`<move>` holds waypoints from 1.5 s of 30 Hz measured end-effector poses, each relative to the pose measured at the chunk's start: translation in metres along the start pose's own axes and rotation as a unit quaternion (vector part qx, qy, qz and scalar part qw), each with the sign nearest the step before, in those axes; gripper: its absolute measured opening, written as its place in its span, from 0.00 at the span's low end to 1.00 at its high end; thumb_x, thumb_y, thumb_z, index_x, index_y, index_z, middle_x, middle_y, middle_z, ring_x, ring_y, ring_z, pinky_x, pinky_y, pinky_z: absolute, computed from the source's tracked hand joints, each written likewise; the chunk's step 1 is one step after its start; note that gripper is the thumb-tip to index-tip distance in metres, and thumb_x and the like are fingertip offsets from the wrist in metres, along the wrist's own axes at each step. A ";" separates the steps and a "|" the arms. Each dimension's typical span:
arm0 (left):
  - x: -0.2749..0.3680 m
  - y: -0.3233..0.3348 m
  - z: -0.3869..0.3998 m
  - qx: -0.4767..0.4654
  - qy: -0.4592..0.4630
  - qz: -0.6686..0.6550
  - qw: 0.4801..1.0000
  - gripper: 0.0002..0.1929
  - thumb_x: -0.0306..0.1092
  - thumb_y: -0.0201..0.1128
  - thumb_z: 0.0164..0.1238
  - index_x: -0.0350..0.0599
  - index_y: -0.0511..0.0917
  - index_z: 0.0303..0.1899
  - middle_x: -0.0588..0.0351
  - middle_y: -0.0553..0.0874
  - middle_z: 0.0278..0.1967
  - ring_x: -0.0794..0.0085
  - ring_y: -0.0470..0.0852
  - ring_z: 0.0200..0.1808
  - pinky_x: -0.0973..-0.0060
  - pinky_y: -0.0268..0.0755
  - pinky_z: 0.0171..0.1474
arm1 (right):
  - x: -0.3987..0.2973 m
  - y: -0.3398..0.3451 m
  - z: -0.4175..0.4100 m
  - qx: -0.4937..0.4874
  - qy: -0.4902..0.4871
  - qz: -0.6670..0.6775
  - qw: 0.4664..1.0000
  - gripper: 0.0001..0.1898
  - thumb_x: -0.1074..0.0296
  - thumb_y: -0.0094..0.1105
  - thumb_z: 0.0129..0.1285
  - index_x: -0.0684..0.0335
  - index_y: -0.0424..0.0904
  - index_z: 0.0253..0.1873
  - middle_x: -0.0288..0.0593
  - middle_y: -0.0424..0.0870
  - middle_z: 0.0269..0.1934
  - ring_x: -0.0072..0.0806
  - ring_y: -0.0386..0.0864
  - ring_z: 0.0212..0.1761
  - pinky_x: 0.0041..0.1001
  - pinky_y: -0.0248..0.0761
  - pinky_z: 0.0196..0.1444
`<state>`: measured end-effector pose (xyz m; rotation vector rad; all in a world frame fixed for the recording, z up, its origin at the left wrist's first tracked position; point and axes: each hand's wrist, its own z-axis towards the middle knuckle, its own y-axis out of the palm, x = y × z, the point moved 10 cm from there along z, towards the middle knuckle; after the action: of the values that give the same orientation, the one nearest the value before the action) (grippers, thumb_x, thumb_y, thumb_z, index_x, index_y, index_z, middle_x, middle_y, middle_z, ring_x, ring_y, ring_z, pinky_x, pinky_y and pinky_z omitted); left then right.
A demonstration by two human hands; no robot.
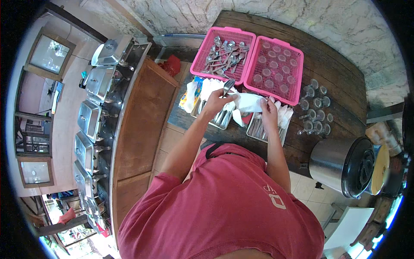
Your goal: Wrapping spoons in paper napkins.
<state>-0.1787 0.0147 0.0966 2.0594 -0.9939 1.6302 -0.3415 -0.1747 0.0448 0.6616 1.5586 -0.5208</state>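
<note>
My left hand (216, 103) grips a metal spoon (228, 84), its bowl pointing away from me, and also touches a white paper napkin (248, 102). The other end of that napkin is pinched in my right hand (269, 110), so it spans the gap between both hands. Below them on the wooden table are a left tray (221, 126) and a right tray (258, 137), each holding metal cutlery and white napkins. Beyond, a pink plastic basket (197, 66) contains many loose spoons and other cutlery (228, 58).
A second pink basket (300, 69) holds upturned glasses. Several glass mugs (318, 115) stand to its right. A large steel pot with a black lid (359, 166) is at the table's right end. Chafing dishes (89, 116) line the counter at left. A yellow-blue packet (195, 94) lies beside the left tray.
</note>
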 end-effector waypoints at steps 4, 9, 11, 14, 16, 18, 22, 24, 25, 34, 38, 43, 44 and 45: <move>-0.005 -0.001 -0.001 0.006 -0.020 -0.011 1.000 0.21 0.44 0.75 0.71 0.37 0.87 0.55 0.58 0.88 0.42 0.76 0.81 0.43 0.74 0.72 0.48 | -0.006 0.003 -0.006 0.012 0.064 0.028 0.998 0.18 0.54 0.56 0.83 0.65 0.83 0.56 0.31 0.83 0.41 0.18 0.75 0.41 0.23 0.69 0.44; 0.008 0.002 -0.017 0.027 -0.051 -0.055 0.997 0.18 0.45 0.73 0.74 0.40 0.87 0.51 0.65 0.85 0.38 0.83 0.76 0.35 0.78 0.66 0.38 | -0.010 0.000 -0.008 0.041 0.058 0.009 0.997 0.16 0.56 0.57 0.82 0.66 0.82 0.49 0.29 0.76 0.32 0.16 0.70 0.34 0.23 0.67 0.38; -0.003 0.001 -0.011 0.044 -0.025 -0.116 0.992 0.17 0.46 0.72 0.74 0.41 0.87 0.50 0.67 0.84 0.35 0.85 0.73 0.32 0.79 0.63 0.34 | -0.031 -0.005 -0.009 0.092 -0.054 -0.056 0.993 0.16 0.57 0.57 0.82 0.66 0.81 0.46 0.28 0.71 0.29 0.16 0.65 0.30 0.23 0.61 0.33; 0.000 -0.003 -0.015 0.061 -0.016 -0.174 0.983 0.15 0.45 0.72 0.75 0.41 0.88 0.46 0.69 0.83 0.33 0.86 0.71 0.31 0.80 0.61 0.34 | -0.035 -0.002 -0.008 0.085 -0.083 -0.027 0.992 0.16 0.57 0.57 0.82 0.66 0.81 0.46 0.27 0.69 0.28 0.16 0.63 0.30 0.24 0.58 0.32; 0.006 -0.004 -0.020 0.066 -0.033 -0.173 0.982 0.13 0.43 0.72 0.76 0.40 0.88 0.44 0.69 0.83 0.33 0.86 0.72 0.34 0.79 0.62 0.37 | -0.036 -0.003 -0.009 0.099 -0.085 -0.060 0.990 0.15 0.58 0.57 0.82 0.66 0.81 0.46 0.27 0.69 0.27 0.16 0.63 0.29 0.24 0.58 0.32; 0.010 -0.010 -0.021 0.090 -0.034 -0.149 0.984 0.14 0.44 0.71 0.76 0.40 0.88 0.42 0.69 0.83 0.32 0.87 0.71 0.33 0.80 0.61 0.36 | -0.040 -0.002 -0.013 0.111 -0.088 -0.093 0.985 0.15 0.59 0.56 0.83 0.66 0.81 0.45 0.27 0.69 0.27 0.16 0.63 0.29 0.24 0.58 0.31; 0.002 -0.013 -0.018 0.087 -0.043 -0.152 0.984 0.16 0.46 0.71 0.76 0.41 0.87 0.43 0.67 0.83 0.32 0.86 0.71 0.32 0.80 0.61 0.35 | -0.036 -0.001 -0.013 0.083 -0.060 -0.077 0.992 0.15 0.59 0.55 0.83 0.68 0.80 0.47 0.27 0.69 0.27 0.15 0.63 0.28 0.23 0.58 0.31; -0.011 -0.010 -0.020 0.075 -0.096 -0.158 0.980 0.17 0.46 0.74 0.72 0.40 0.87 0.46 0.65 0.84 0.32 0.84 0.73 0.32 0.79 0.64 0.35 | -0.040 0.000 -0.012 0.081 -0.073 -0.092 0.990 0.16 0.59 0.55 0.83 0.69 0.80 0.49 0.27 0.71 0.27 0.15 0.64 0.30 0.23 0.59 0.32; -0.014 -0.009 -0.020 0.074 -0.097 -0.157 0.980 0.17 0.46 0.74 0.72 0.40 0.87 0.46 0.65 0.84 0.32 0.84 0.73 0.32 0.79 0.64 0.35 | -0.043 0.002 -0.011 0.076 -0.070 -0.100 0.990 0.14 0.60 0.55 0.83 0.67 0.80 0.48 0.28 0.71 0.26 0.15 0.65 0.27 0.23 0.59 0.29; -0.021 0.005 -0.012 0.067 -0.069 -0.223 0.970 0.17 0.42 0.77 0.70 0.40 0.85 0.49 0.63 0.86 0.35 0.84 0.75 0.29 0.79 0.65 0.30 | -0.017 0.046 -0.019 -0.100 0.120 0.177 0.972 0.20 0.72 0.74 0.67 0.69 0.79 0.59 0.42 0.89 0.49 0.26 0.87 0.48 0.26 0.81 0.52; -0.022 -0.010 -0.011 0.120 -0.058 -0.267 0.954 0.15 0.45 0.74 0.73 0.42 0.85 0.44 0.67 0.82 0.29 0.88 0.67 0.22 0.82 0.55 0.24 | 0.005 0.049 -0.027 -0.164 0.176 0.106 0.965 0.17 0.69 0.73 0.69 0.69 0.82 0.58 0.39 0.88 0.45 0.23 0.85 0.43 0.25 0.80 0.49; -0.025 -0.025 -0.015 0.155 -0.051 -0.295 0.941 0.13 0.46 0.71 0.76 0.47 0.83 0.39 0.73 0.72 0.21 0.89 0.61 0.17 0.80 0.49 0.20 | 0.012 0.026 -0.011 -0.138 0.116 0.039 0.983 0.15 0.64 0.69 0.74 0.66 0.83 0.58 0.35 0.86 0.41 0.20 0.81 0.38 0.23 0.77 0.43; -0.028 -0.025 -0.017 0.167 -0.051 -0.291 0.941 0.12 0.45 0.69 0.78 0.48 0.82 0.39 0.74 0.69 0.20 0.88 0.60 0.17 0.79 0.48 0.20 | 0.007 0.021 -0.010 -0.121 0.098 0.016 0.988 0.15 0.63 0.68 0.75 0.66 0.83 0.59 0.34 0.85 0.40 0.20 0.80 0.37 0.22 0.76 0.41; -0.028 -0.026 -0.017 0.168 -0.051 -0.291 0.940 0.12 0.45 0.69 0.78 0.48 0.82 0.39 0.74 0.69 0.20 0.88 0.60 0.17 0.79 0.48 0.20 | -0.001 0.022 -0.011 -0.122 0.099 0.016 0.987 0.15 0.63 0.68 0.75 0.66 0.83 0.59 0.34 0.85 0.40 0.20 0.80 0.37 0.22 0.76 0.41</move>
<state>-0.1759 0.0528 0.0789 2.3662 -0.0854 1.4422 -0.3341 -0.1510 0.0481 0.5611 1.7617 -0.2380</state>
